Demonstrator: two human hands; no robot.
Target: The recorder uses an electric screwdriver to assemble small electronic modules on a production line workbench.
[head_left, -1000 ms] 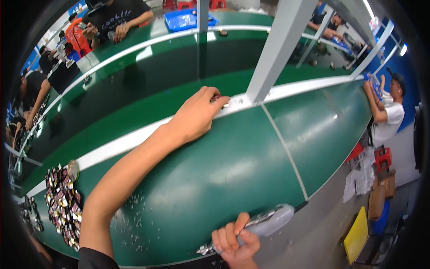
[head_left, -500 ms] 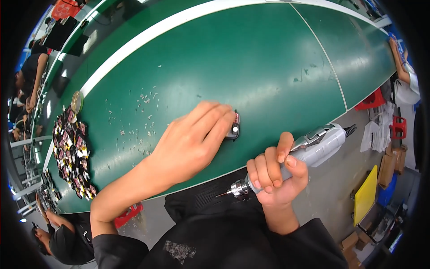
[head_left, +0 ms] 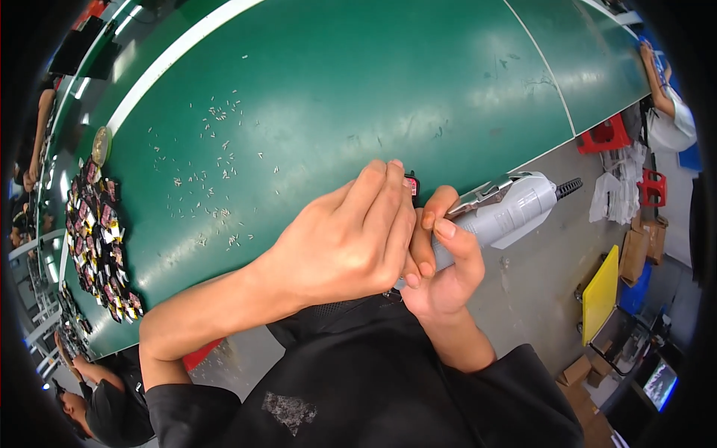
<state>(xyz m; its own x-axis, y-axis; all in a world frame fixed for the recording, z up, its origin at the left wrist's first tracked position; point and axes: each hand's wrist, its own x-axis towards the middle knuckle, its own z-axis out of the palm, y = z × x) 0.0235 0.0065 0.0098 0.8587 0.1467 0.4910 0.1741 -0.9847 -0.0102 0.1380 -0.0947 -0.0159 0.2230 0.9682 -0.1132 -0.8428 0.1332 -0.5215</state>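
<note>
My right hand (head_left: 446, 261) is wrapped round a grey electric screwdriver (head_left: 502, 215) with a metal lever along its top and a black cord at its rear. My left hand (head_left: 351, 231) is closed and comes against the right hand's fingers. Past its fingertips shows the end of a small black device (head_left: 413, 184) with a pinkish-red patch, held in those fingers. The rest of the device is hidden, and so is most of the driver's bit end behind the left hand.
Tiny pale slivers (head_left: 216, 153) lie scattered on the green table (head_left: 321, 97). At the left sit a heap of small black devices (head_left: 97, 239) and a round clear dish (head_left: 102, 145). Red stools (head_left: 603, 134) and a yellow panel (head_left: 600, 295) stand right. Other people sit left and right.
My left hand has brought the device toward me and to the right, up against my right hand. The driver has moved slightly up and left, and its tip is now hidden.
</note>
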